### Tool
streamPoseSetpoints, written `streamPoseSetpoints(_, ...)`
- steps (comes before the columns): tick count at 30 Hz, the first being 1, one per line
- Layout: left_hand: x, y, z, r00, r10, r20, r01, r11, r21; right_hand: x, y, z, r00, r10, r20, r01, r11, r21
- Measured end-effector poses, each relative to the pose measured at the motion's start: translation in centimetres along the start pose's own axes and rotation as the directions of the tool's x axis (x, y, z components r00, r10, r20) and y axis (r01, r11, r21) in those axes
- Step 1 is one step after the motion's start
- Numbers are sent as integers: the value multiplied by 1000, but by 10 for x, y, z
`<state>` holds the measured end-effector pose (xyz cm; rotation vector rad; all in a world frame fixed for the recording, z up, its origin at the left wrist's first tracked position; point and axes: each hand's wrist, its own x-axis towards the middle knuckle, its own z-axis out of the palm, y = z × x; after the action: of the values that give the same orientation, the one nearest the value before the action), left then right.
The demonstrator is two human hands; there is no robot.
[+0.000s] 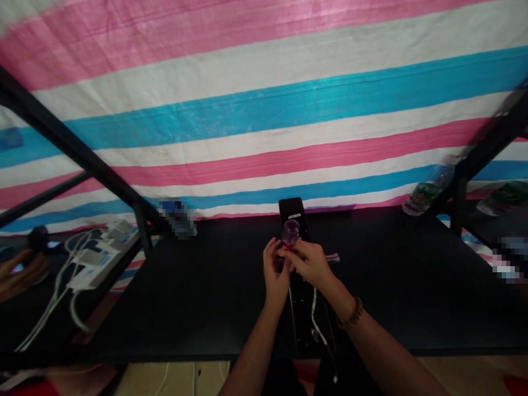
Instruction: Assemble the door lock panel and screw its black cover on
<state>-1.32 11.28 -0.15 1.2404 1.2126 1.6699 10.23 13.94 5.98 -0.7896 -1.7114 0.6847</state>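
Note:
Near the middle of the black table [214,286], my left hand [275,278] and my right hand [310,259] come together with fingertips pinched. Just beyond the fingertips is a small clear, purple-tinted round container [291,232] with red at its lower end. Both hands appear closed on that lower end, though the fingers cover the exact grip. Under and beyond them lies a long dark glossy panel, its far end phone-like [293,208] with a white label. A white cord [314,314] runs along the near part. A short pinkish strip [332,257] sticks out past my right hand.
Plastic bottles [421,197] stand at the far right; a partly blurred object [178,217] sits at the back left. White power strips [101,264] with cables and another person's hand [22,272] are at left. Black frame bars [78,148] and a striped sheet [264,121] bound the table.

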Motion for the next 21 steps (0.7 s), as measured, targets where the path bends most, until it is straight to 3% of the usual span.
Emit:
streamPoseSetpoints(4, 4, 0, -5, 998, 41, 36, -44, 996, 72, -2, 1, 2, 995, -70, 74, 70, 998, 9)
streamPoseSetpoints(12, 5, 4, -4, 997, -11, 78, 12, 1000, -17, 0, -6, -2, 991, -95, 90, 94, 995, 17)
streamPoseSetpoints(21, 6, 6, -3, 996, 0, 88, 2, 1000, -19, -2, 4, 3, 990, 126, 57, -131, 988, 86)
